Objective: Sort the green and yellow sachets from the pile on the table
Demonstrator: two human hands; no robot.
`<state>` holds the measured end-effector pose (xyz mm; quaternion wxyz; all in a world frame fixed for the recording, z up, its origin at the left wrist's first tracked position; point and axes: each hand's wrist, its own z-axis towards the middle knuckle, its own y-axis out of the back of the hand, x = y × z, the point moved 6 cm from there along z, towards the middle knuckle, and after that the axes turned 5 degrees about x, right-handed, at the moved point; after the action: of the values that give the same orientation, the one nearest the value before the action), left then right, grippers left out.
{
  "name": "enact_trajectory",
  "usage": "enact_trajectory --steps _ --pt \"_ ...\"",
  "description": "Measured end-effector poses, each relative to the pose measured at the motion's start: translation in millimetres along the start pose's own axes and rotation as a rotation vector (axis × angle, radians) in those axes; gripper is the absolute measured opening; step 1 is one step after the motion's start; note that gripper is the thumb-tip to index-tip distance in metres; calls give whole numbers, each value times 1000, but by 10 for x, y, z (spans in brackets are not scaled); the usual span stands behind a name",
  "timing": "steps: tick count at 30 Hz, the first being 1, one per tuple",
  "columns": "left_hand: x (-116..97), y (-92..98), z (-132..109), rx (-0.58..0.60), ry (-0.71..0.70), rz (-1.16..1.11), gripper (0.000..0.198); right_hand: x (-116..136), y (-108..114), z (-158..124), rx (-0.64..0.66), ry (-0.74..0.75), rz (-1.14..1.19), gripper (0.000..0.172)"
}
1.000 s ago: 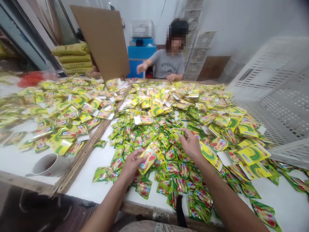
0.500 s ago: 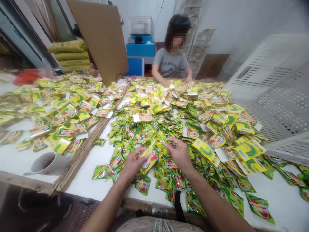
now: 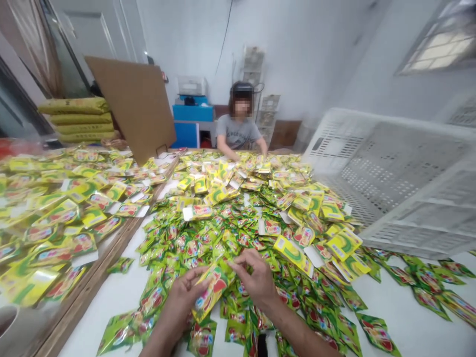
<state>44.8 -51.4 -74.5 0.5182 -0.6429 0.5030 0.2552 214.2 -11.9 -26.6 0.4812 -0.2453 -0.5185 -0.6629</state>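
Observation:
My left hand (image 3: 183, 298) grips a yellow and green sachet pack (image 3: 209, 291) by its lower left side, fingers curled round it. My right hand (image 3: 256, 277) pinches the top right corner of the same pack, thumb and forefinger together. Both hands hover just above a big heap of small green sachets (image 3: 238, 238) spread over the white table (image 3: 416, 317).
Larger yellow packs (image 3: 336, 245) lie to the right of the heap. A white plastic crate (image 3: 401, 173) lies on its side at right. A second table (image 3: 55, 208) at left carries more packs. Another person (image 3: 238, 130) works at the far end. A cardboard sheet (image 3: 132, 106) leans behind.
My right hand came back from the heap and closed on the pack held by my left hand. The camera tilted up, so the hands sit lower in view.

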Motion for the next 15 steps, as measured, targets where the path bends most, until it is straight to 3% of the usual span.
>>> enact_trajectory --steps 7,15 --pt "-53 20 -18 -101 -34 37 47 79 -49 -33 210 -119 -6 14" --pt "-48 -91 94 -1 -63 165 44 159 -280 -97 403 -125 103 37"
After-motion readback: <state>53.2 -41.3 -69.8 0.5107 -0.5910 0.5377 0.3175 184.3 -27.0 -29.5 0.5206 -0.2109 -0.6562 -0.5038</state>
